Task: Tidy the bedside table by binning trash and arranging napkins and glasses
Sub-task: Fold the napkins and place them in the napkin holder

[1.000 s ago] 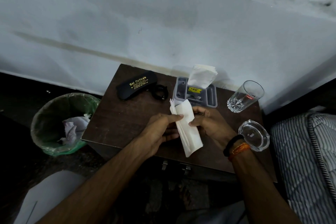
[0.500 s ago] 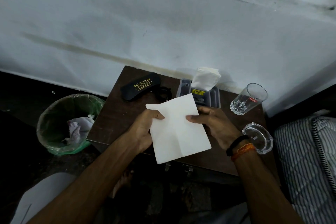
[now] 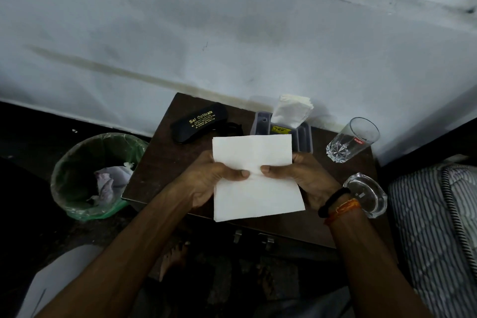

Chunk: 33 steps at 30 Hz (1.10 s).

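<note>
Both thumbs pinch a white napkin [image 3: 254,175] at mid-height, left hand [image 3: 206,182] and right hand [image 3: 304,179] gripping opposite sides above the worktop [image 3: 165,162]. The napkin holder [image 3: 302,134] lies just beyond its top edge, marginally nearer the right hand.

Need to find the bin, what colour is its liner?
Green liner, seen in the head view.

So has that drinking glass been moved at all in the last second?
No. The drinking glass stands at the same back right corner of the table, beside the napkin holder.
</note>
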Motion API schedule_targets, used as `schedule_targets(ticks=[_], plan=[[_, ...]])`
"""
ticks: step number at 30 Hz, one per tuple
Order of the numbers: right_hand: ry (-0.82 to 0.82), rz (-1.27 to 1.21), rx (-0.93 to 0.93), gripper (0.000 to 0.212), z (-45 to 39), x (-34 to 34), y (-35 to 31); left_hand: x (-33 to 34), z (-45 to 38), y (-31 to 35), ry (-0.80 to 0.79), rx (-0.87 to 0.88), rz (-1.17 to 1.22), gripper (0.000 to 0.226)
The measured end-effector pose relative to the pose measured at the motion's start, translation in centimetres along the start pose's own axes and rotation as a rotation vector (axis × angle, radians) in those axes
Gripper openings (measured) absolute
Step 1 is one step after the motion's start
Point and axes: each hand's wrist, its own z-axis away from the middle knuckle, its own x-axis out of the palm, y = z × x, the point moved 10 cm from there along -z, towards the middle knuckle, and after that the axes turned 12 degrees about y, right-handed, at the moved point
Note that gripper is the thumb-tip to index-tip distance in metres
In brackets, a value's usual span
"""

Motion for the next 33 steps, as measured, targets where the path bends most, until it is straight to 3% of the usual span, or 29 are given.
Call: schedule_targets(ticks=[8, 14, 18, 22, 25, 29, 33], plan=[[-0.082, -0.068, 0.057, 0.043, 0.4, 1.1, 0.3, -0.7, -0.7, 0.3, 0.036, 0.030, -0.030, 0.041], [0.106, -0.007, -0.087, 0.034, -0.7, -0.7, -0.4, -1.5, -0.8, 2.4, 0.072, 0.236, -0.163, 0.050], [0.115, 0.026, -0.159, 0.033, -0.7, -0.1, -0.9, -1.5, -0.8, 2.6, 0.119, 0.278, -0.239, 0.055], [0.166, -0.026, -0.292, 0.033, -0.1, 0.1, -2.5, -1.6, 0.1, 4.8, 0.219, 0.497, -0.330, 0.044], [0.219, -0.040, -0.385, 0.031, 0.2, 0.3, -3.5, -0.5, 1.6, 6.5, 0.162, 0.701, -0.374, 0.022], [0.262, -0.056, -0.466, 0.028, 0.8, 0.4, -4.3, 0.1, 3.1, 7.3, 0.130, 0.751, -0.363, 0.039], [0.258, 0.049, -0.539, 0.042, 0.9, 1.1, -4.4, 0.0, 3.3, 7.4, 0.132, 0.801, -0.381, 0.047]])
